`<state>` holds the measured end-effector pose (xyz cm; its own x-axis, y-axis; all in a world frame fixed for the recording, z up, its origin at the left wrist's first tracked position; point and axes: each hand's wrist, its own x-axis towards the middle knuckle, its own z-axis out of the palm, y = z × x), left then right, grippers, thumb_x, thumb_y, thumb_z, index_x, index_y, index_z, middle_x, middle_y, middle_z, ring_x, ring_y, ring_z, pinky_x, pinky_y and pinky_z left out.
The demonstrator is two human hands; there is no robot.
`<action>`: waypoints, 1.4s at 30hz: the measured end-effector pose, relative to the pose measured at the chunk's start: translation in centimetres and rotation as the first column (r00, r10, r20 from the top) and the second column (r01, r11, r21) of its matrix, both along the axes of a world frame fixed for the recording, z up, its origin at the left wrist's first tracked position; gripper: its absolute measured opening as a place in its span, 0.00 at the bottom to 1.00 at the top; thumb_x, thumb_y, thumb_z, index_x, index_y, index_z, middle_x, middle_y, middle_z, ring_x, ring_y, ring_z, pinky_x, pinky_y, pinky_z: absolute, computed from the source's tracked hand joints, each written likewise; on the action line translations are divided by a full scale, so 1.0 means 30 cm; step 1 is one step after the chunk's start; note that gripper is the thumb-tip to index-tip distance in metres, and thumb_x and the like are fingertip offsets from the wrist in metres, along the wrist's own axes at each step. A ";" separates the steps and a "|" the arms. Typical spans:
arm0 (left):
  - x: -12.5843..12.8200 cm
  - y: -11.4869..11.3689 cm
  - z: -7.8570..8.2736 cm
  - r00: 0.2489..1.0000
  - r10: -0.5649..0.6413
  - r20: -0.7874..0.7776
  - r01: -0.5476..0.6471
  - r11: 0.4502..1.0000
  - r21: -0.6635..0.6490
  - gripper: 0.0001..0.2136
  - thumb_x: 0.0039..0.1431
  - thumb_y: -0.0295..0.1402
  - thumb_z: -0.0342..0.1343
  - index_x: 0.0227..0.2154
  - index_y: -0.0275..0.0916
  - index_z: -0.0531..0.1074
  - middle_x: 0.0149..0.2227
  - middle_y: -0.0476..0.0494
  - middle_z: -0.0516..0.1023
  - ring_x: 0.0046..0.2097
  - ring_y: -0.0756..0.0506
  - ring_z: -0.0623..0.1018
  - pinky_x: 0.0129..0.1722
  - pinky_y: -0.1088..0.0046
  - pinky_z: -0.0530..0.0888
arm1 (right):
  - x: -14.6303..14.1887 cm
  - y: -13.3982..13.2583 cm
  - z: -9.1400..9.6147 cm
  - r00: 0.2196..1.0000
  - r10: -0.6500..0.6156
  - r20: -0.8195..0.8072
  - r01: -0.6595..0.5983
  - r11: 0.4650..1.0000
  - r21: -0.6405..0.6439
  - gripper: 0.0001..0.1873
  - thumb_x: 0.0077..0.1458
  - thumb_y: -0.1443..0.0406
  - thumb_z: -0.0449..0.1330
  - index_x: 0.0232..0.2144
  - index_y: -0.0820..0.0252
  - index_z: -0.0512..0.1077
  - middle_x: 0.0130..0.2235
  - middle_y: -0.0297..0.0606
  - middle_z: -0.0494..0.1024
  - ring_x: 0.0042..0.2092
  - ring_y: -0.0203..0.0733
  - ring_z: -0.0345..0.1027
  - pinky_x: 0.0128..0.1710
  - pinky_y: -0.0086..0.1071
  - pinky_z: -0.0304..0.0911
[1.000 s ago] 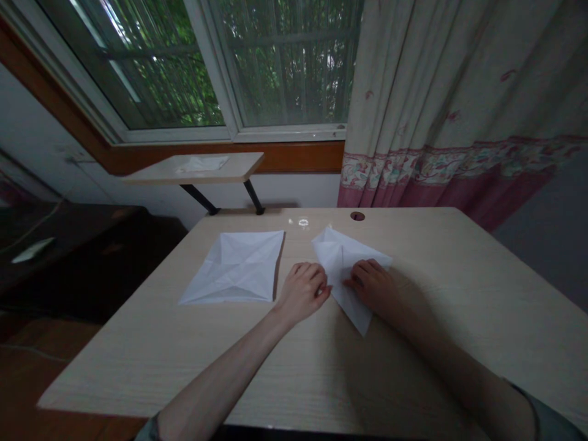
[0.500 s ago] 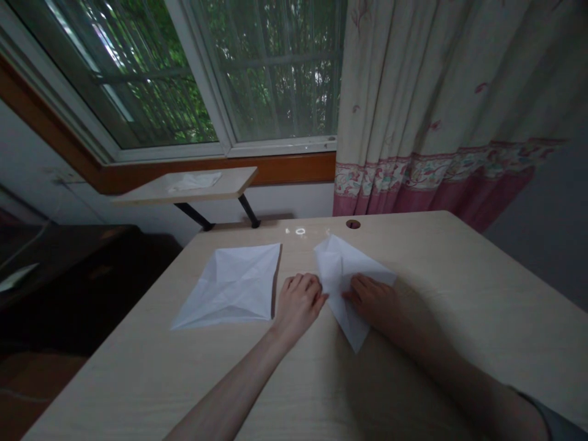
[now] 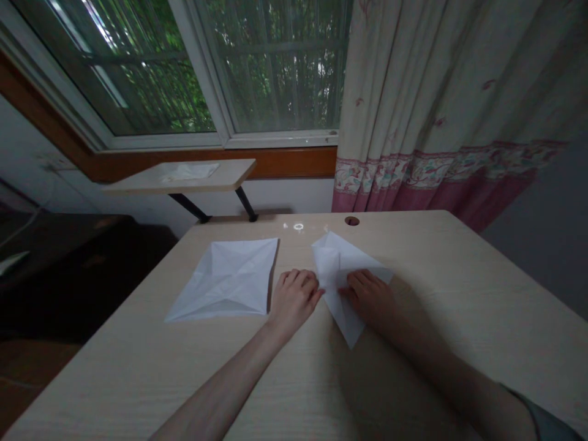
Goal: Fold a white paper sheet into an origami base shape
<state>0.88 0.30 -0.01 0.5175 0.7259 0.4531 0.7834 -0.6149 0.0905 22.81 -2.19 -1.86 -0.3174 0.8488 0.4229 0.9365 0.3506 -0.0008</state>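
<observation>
Paper (image 3: 327, 263): likely light, easily creased; hold by edges. Left hand (image 3: 296, 299) curled at edge, right hand (image 3: 371, 300) curled atop; either pinch unclear.

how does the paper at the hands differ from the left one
The folded paper looks smaller and points toward the person; the left sheet looks larger and four-sided. The left hand and right hand are at the folded paper; neither is on the left sheet. Both papers are white and creased, on the desk.
</observation>
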 end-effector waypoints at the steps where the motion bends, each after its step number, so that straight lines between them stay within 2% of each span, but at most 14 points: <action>1: 0.000 0.000 0.001 1.000 -0.001 -0.001 0.001 1.000 0.008 0.10 0.65 0.40 0.57 0.31 0.41 0.75 0.39 0.44 0.78 0.43 0.41 0.73 0.44 0.60 0.67 | 0.001 -0.001 0.001 1.000 0.002 0.006 -0.002 1.000 -0.004 0.07 0.64 0.66 0.56 0.32 0.57 0.72 0.35 0.41 0.78 0.39 0.48 0.73 0.37 0.39 0.66; 8: 0.003 -0.004 0.001 1.000 -0.012 0.001 0.012 1.000 0.020 0.08 0.64 0.38 0.59 0.31 0.41 0.74 0.39 0.45 0.78 0.43 0.41 0.73 0.42 0.61 0.67 | 0.004 -0.003 0.009 1.000 0.012 0.013 -0.012 1.000 -0.008 0.07 0.64 0.67 0.56 0.33 0.57 0.72 0.36 0.42 0.79 0.39 0.49 0.73 0.39 0.41 0.66; 15: 0.006 -0.005 0.008 0.999 -0.048 0.008 0.048 0.996 -0.078 0.09 0.63 0.38 0.61 0.29 0.41 0.73 0.37 0.47 0.78 0.41 0.42 0.73 0.41 0.63 0.66 | 0.009 0.002 0.013 0.999 0.047 0.020 -0.047 0.999 -0.012 0.07 0.64 0.68 0.55 0.33 0.57 0.72 0.36 0.41 0.78 0.39 0.48 0.73 0.40 0.41 0.67; 22: -0.012 0.018 0.006 0.971 -0.236 0.018 0.236 0.955 -0.177 0.12 0.64 0.39 0.59 0.27 0.40 0.70 0.33 0.48 0.75 0.39 0.44 0.74 0.39 0.67 0.67 | 0.013 0.002 0.023 0.999 0.050 0.006 -0.049 0.998 -0.050 0.07 0.64 0.67 0.56 0.32 0.58 0.71 0.36 0.41 0.78 0.39 0.47 0.73 0.40 0.39 0.67; 30: -0.013 0.019 0.002 0.949 -0.311 0.058 0.316 0.917 -0.244 0.14 0.62 0.39 0.61 0.26 0.39 0.67 0.30 0.50 0.73 0.36 0.46 0.73 0.36 0.71 0.65 | 0.019 0.009 0.005 0.998 0.054 -0.018 -0.055 0.998 -0.030 0.06 0.64 0.68 0.56 0.33 0.58 0.70 0.35 0.40 0.78 0.38 0.46 0.73 0.38 0.39 0.66; 37: -0.005 0.000 -0.003 0.954 -0.291 0.067 0.295 0.881 -0.371 0.13 0.59 0.37 0.63 0.24 0.40 0.67 0.24 0.54 0.71 0.29 0.49 0.71 0.29 0.74 0.59 | 0.022 0.011 -0.002 0.998 0.066 -0.017 -0.066 0.998 0.007 0.07 0.64 0.68 0.55 0.32 0.56 0.69 0.35 0.40 0.77 0.38 0.47 0.72 0.37 0.39 0.65; 42: -0.002 -0.006 -0.007 0.958 -0.281 0.066 0.283 0.868 -0.409 0.13 0.57 0.39 0.64 0.24 0.41 0.69 0.23 0.55 0.72 0.27 0.50 0.71 0.28 0.74 0.57 | 0.021 0.007 0.002 0.998 0.056 -0.015 -0.056 0.998 -0.017 0.07 0.64 0.68 0.54 0.32 0.57 0.69 0.35 0.41 0.77 0.38 0.47 0.72 0.38 0.39 0.64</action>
<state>0.80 0.11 -0.21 0.7266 0.6706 0.1496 0.5815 -0.7162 0.3858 23.44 -1.98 -1.79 -0.3584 0.8371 0.4132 0.9153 0.4023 -0.0212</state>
